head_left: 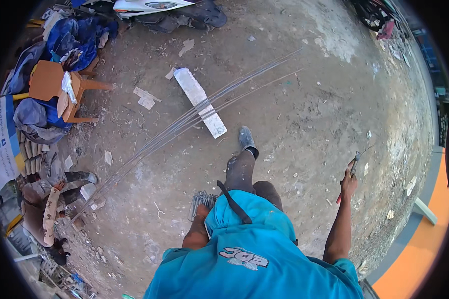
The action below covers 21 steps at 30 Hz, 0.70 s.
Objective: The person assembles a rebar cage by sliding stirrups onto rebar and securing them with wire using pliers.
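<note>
My right grip (349, 185) clamps a hand tool (355, 165), my left grip (203, 211) wire loops (210, 199); probably stiff, lightish, snaggy, so I'd hold mid-bundle.

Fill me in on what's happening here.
A person in a blue shirt is on a dirt yard. Their right hand grips a plier-like tool, held out to the side. Their left hand holds a bundle of bent wire loops near the thigh. Ahead, long thin rods lie across a white block. Another person is low down at the left, near the rods' closer ends.
</note>
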Each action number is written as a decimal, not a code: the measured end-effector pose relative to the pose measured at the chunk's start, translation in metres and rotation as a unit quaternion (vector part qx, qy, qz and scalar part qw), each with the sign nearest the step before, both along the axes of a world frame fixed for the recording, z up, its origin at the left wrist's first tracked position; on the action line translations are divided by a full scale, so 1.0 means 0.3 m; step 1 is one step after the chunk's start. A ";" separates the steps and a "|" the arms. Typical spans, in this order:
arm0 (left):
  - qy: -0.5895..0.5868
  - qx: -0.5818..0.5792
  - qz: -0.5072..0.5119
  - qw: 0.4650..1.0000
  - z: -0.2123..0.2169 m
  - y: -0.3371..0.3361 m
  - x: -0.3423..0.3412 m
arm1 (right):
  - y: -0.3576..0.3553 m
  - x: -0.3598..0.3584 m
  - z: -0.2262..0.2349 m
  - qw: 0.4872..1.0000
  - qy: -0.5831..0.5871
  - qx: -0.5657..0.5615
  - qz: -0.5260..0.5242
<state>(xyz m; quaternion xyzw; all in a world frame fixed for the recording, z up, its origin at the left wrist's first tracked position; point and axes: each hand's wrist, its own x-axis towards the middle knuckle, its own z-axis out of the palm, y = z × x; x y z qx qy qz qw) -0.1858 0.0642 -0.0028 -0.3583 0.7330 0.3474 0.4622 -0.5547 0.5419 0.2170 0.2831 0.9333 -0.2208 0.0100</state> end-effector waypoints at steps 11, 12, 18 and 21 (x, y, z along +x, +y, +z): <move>0.111 -0.164 0.382 0.903 0.324 0.141 -0.737 | -0.708 -0.736 -0.433 0.853 -0.332 -0.391 0.099; 0.146 -0.186 0.389 0.890 0.312 0.158 -0.775 | -0.762 -0.758 -0.512 0.837 -0.379 -0.374 0.123; 0.200 -0.171 0.493 0.829 0.217 0.288 -0.924 | -0.892 -0.849 -1.017 0.727 -0.536 -0.253 0.345; 0.161 -0.089 0.529 0.828 0.009 0.287 -0.895 | -0.910 -0.910 -1.300 0.581 -0.446 -0.115 0.671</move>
